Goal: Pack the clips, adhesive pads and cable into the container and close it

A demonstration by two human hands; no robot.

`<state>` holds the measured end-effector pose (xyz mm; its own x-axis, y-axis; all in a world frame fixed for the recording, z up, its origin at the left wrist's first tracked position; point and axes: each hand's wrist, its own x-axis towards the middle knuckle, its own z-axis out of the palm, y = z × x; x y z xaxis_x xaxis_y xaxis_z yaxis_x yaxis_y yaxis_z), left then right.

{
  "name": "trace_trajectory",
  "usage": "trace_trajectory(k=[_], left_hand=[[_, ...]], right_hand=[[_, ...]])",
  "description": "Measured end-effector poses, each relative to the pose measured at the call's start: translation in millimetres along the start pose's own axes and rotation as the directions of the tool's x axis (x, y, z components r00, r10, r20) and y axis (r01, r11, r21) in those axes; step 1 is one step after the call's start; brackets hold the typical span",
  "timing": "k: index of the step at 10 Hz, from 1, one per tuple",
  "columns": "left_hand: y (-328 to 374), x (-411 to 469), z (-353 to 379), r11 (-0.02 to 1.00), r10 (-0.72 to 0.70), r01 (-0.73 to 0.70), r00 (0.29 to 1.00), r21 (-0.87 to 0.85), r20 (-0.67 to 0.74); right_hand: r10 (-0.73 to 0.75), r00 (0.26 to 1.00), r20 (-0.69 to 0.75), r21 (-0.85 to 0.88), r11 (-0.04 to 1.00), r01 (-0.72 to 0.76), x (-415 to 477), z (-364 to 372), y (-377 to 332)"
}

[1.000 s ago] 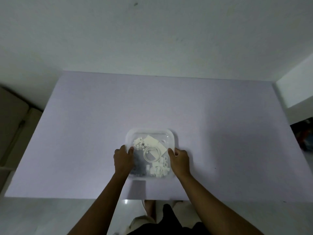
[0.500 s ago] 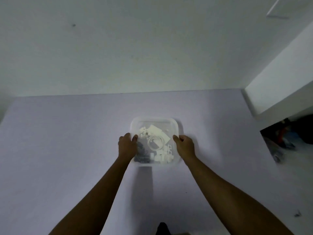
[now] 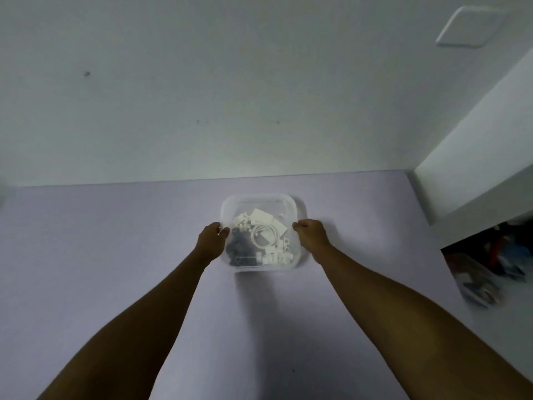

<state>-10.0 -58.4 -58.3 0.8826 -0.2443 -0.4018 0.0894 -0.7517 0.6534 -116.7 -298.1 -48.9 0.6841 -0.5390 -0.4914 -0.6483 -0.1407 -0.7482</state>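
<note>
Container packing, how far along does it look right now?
Looks nearly done: the cable, clips and adhesive pads lie inside the clear container on the table. In hand: the left hand and right hand grip its opposite sides. Left: a lid seems to be on, but whether it is pressed fully shut I cannot tell.

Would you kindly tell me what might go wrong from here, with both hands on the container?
1. Whether the clear container is fully closed cannot be told; if not, lifting may spill the loose white clips and coiled cable.
2. The left hand and right hand grip only its side edges, so smooth plastic may slip or tilt.
</note>
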Motion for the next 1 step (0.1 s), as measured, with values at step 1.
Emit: trace_trajectory(k=[1], left_hand=[[3.8,-6.4,-4.5,0.999,-0.025,0.024,0.999,0.031,0.025]], right_hand=[[-0.024,0.999,0.026,-0.061,0.998,0.026,-5.5,-1.6,0.9]])
